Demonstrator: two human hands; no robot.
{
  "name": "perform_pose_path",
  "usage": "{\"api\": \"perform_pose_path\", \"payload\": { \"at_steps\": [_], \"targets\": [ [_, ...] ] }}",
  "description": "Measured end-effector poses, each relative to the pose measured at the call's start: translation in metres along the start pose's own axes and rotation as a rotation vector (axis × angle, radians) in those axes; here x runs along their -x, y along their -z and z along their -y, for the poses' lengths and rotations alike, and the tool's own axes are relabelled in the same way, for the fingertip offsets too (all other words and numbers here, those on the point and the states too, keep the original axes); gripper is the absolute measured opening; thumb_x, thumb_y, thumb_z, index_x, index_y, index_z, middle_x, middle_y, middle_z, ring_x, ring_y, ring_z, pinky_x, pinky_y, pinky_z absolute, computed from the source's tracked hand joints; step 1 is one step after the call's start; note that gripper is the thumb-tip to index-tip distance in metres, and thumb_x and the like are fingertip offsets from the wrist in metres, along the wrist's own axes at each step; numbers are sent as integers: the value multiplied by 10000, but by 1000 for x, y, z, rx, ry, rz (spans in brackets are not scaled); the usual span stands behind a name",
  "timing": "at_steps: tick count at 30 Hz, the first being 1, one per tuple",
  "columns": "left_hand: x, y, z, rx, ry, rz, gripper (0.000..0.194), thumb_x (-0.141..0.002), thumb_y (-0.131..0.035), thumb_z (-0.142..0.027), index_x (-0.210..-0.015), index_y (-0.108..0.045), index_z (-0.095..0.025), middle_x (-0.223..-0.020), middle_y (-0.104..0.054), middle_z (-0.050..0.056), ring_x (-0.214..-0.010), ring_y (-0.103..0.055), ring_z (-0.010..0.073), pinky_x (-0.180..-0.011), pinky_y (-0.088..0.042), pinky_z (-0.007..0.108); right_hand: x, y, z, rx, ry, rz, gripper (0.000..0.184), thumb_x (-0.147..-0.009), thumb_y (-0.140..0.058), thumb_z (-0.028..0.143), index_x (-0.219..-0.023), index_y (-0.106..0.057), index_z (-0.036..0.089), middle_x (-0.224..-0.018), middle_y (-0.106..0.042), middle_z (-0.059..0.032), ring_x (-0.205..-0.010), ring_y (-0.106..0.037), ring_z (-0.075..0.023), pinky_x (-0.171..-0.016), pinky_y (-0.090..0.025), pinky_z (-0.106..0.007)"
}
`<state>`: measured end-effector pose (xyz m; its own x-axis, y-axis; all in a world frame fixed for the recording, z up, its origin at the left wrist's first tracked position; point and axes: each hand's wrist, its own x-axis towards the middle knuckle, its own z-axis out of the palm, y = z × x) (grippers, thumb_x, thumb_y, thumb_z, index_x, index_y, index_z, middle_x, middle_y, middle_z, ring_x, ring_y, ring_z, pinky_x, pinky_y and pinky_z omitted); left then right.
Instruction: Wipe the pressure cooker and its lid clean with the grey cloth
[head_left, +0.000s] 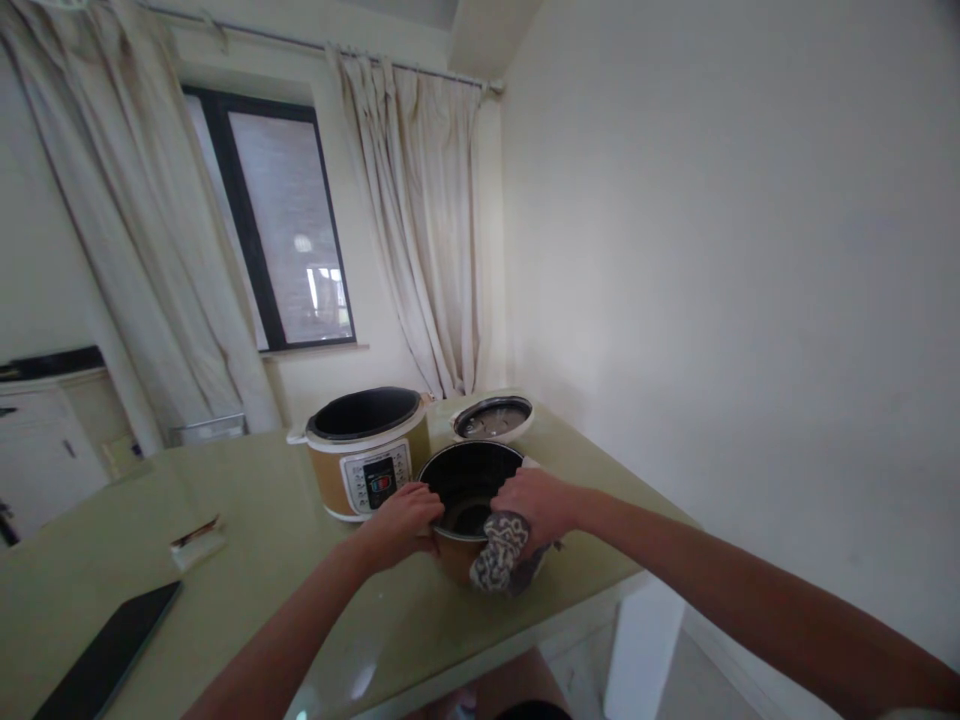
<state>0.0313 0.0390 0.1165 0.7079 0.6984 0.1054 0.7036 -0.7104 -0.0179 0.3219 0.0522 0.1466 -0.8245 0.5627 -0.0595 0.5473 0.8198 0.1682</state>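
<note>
A dark-lined inner pot [457, 556] stands on the table in front of me, its mouth tilted a little toward me. My left hand [405, 520] grips the pot's left rim, fingers curled over the edge. On the right rim, my right hand [538, 503] is closed around a grey-and-white patterned cloth [499, 552], which hangs down the pot's outer side. Just behind the pot, to the left, is the gold-and-white electric cooker [330, 478] with its top off. The cooker's round lid [493, 420] lies upside down behind the pot.
The pale green table [255, 600] carries a dark tablet-like slab [112, 650] at the lower left and a small white packet [196, 543] beyond it. A plain wall [720, 250] borders the right side. Curtains [420, 220] and a window stand behind.
</note>
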Motion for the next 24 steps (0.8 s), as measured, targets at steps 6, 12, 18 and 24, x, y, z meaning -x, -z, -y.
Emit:
{"api": "perform_pose_path", "payload": {
  "at_steps": [6,12,18,24],
  "targets": [
    [-8,-3,-52,75,26,27,545,-718,-897,-494,-1130,-661,-226,-1144,-729,87,-1100,-654,312,-993,-451,420,-23,2,32,-14,-131,52,722,-652,-781,837,-1000,-782,204,-944,-814,-128,-831,-767,-350,-658,-504,-355],
    [11,-2,-1,106,38,-22,360,-774,-885,-459,-947,-668,-230,-1011,-732,34,-1074,-660,255,-1009,-444,379,-3,-1,-1,-20,64,-40,716,-675,-791,789,-1121,-738,231,-1079,-796,-89,-1008,-745,-305,-807,-504,-348],
    [-4,-5,-21,109,9,-34,598,-699,-878,-647,-1081,-682,-231,-1082,-748,65,-1088,-671,296,-1004,-442,415,-21,8,13,16,-44,91,626,-734,-778,738,-1108,-751,236,-1033,-810,-112,-947,-767,-331,-765,-518,-368],
    [1,-12,-20,98,36,-41,614,-673,-884,-684,-1028,-694,-220,-1050,-738,79,-1045,-672,297,-916,-466,377,-24,4,23,-47,-63,24,689,-692,-796,778,-1111,-740,233,-1059,-814,-107,-955,-771,-324,-737,-513,-336]
  ]
}}
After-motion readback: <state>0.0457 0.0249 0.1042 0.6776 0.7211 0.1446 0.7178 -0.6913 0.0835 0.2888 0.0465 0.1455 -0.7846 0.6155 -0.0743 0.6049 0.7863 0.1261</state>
